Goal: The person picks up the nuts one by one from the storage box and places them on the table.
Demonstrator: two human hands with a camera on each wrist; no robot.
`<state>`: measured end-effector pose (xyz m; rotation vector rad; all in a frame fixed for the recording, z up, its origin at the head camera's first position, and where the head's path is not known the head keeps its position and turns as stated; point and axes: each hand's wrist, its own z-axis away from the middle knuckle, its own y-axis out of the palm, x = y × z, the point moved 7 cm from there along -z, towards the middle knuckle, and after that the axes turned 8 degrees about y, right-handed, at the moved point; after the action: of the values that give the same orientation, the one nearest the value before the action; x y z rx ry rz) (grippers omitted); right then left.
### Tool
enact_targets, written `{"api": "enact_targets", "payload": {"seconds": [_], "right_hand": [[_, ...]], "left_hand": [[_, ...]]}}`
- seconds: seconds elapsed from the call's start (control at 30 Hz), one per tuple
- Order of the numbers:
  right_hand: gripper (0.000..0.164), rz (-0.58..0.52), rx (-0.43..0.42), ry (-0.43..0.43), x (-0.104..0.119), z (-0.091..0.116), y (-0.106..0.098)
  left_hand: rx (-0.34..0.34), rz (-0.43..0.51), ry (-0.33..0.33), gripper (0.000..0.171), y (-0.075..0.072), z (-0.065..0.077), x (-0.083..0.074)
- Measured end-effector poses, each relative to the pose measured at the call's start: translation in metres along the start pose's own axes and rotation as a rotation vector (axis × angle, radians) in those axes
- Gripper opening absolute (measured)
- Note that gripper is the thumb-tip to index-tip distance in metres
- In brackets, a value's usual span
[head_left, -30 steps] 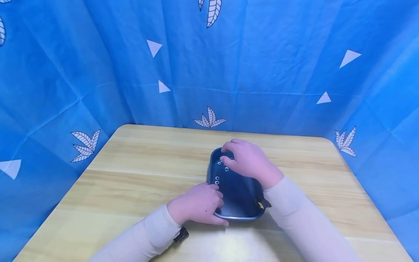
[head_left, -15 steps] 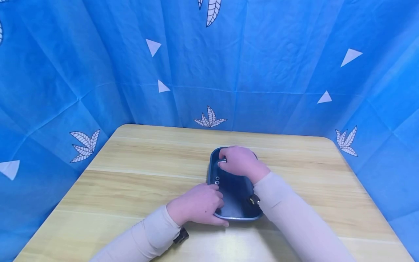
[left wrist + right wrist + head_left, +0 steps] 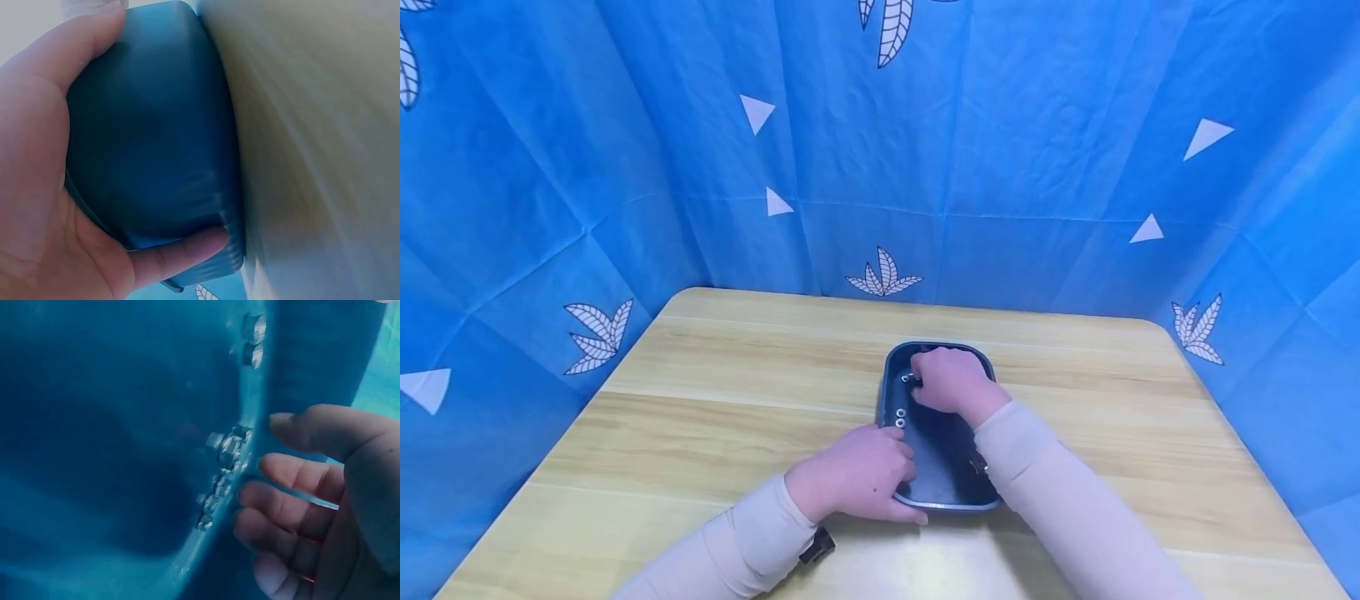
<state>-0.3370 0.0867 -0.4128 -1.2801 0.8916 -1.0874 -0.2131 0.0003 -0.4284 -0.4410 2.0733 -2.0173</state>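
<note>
A deep dark blue tray (image 3: pixel 936 454) with rounded corners rests on the table. My left hand (image 3: pixel 863 473) grips its near left side; in the left wrist view the thumb and a finger press against the outer wall (image 3: pixel 150 125). Down inside the far end is my right hand (image 3: pixel 953 383), back upward. The right wrist view shows its fingers (image 3: pixel 269 528) loosely bent and its thumb apart, with nothing between them. Just beyond the fingertips, a cluster of small silver hex nuts (image 3: pixel 230 452) lies along the tray's edge. Two more nuts (image 3: pixel 254 328) sit farther along that side.
The light wooden table (image 3: pixel 760 358) extends around the tray. Blue cloth (image 3: pixel 1037 150) with white leaf and triangle prints hangs behind it and at both sides. Each wrist has a small black device, one (image 3: pixel 817 546) showing below the left cuff.
My right hand has come down from above the far rim into the tray, over the nuts there. The left hand keeps its grip on the tray, which stays in place.
</note>
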Motion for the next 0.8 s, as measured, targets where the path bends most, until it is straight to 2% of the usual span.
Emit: {"api": "enact_targets", "payload": {"seconds": [0.23, 0.4, 0.8], "right_hand": [[0.016, -0.026, 0.039, 0.003, -0.001, -0.001, 0.011], [0.017, -0.017, 0.030, -0.012, -0.001, -0.002, 0.014], [0.014, -0.010, 0.027, -0.045, 0.005, -0.007, 0.019]], "left_hand": [[-0.016, 0.005, 0.000, 0.050, 0.000, 0.000, 0.000], [-0.044, -0.012, 0.008, 0.049, -0.004, 0.000, 0.000], [0.006, 0.035, -0.028, 0.046, -0.003, 0.002, 0.003]]}}
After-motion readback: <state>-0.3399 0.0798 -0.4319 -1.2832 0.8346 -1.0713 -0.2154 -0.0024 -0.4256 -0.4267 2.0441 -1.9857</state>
